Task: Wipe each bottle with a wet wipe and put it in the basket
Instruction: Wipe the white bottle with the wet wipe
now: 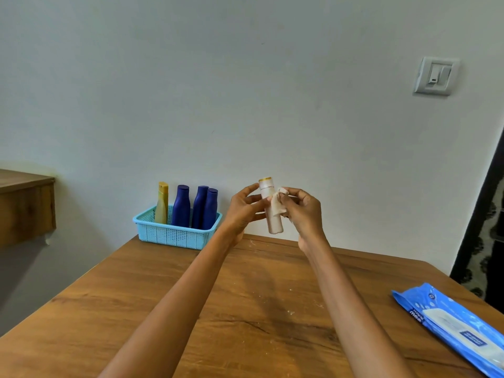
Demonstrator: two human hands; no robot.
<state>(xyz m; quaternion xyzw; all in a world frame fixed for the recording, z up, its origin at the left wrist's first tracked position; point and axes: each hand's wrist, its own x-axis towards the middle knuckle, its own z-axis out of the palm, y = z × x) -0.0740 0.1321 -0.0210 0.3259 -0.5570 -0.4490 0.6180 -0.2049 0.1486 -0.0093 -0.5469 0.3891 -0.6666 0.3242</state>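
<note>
Above the wooden table (163, 309), from the head view I see my left hand (242, 211) clamped on a white bottle (271, 211), held upright, while my right hand (302, 211) pinches a wet wipe (276, 205) against it. Far left, the basket (174, 234) holds one yellow bottle (162, 204) and three blue bottles (181, 207). A wipes pack (458, 326) lies right.

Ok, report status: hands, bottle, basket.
Left hand holds the cream plastic bottle aloft; right hand rubs the white wet wipe on it. Light-blue plastic basket holds four bottles. Nothing blocking.
</note>
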